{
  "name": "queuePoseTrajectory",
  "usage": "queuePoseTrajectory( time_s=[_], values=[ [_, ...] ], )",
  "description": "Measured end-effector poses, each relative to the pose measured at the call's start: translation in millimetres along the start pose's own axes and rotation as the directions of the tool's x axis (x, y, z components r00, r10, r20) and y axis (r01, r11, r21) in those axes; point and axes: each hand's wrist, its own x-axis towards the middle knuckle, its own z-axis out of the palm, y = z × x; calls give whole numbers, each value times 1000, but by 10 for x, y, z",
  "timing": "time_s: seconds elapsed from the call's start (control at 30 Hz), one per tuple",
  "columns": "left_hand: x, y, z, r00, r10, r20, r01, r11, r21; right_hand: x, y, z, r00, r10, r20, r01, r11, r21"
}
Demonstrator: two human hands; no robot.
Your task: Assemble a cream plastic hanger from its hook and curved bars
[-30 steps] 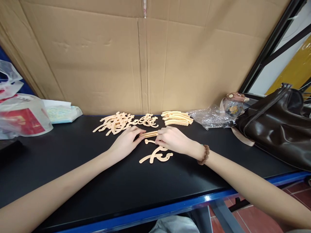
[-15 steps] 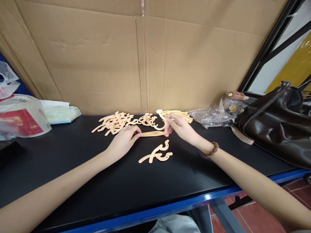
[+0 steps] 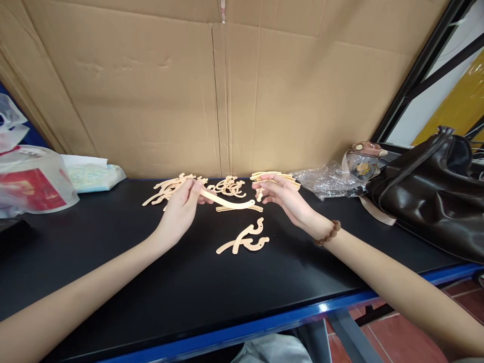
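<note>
Pinching a curved strip [image 3: 227, 202], left hand [image 3: 178, 214] has risen; right hand [image 3: 290, 201] seemingly grips another piece [image 3: 259, 193].

Your left hand [image 3: 179, 209] hides one end of its curved strip [image 3: 230, 203]; the piece [image 3: 259, 193] in your right hand [image 3: 289, 199] is too foreshortened to read. Your view's side edges crop the plastic bag [image 3: 41, 181] and dark bag [image 3: 423, 201].

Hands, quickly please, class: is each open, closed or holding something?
Left hand: closed, holding a curved strip.
Right hand: fingers closed on a pale piece, partly hidden.
</note>
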Motion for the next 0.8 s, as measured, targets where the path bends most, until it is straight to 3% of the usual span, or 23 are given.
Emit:
queuePoseTrajectory(
  time_s=[0.13,0.37,0.5,0.8],
  values=[
    [0,96,-48,973,-223,-60,196,934,-300,-13,1,38,1000,22,-6,-23,999,-39],
    [36,32,-104,887,-461,-11,389,762,-518,-37,-1,72,998,55,21,-53,996,-78],
    [54,22,-112,882,-472,2,391,727,-564,-27,29,68,998,38,48,-34,996,-78],
    [37,68,-136,906,-411,98,400,757,-517,-23,54,83,997,21,73,-17,998,-55]
  ],
)
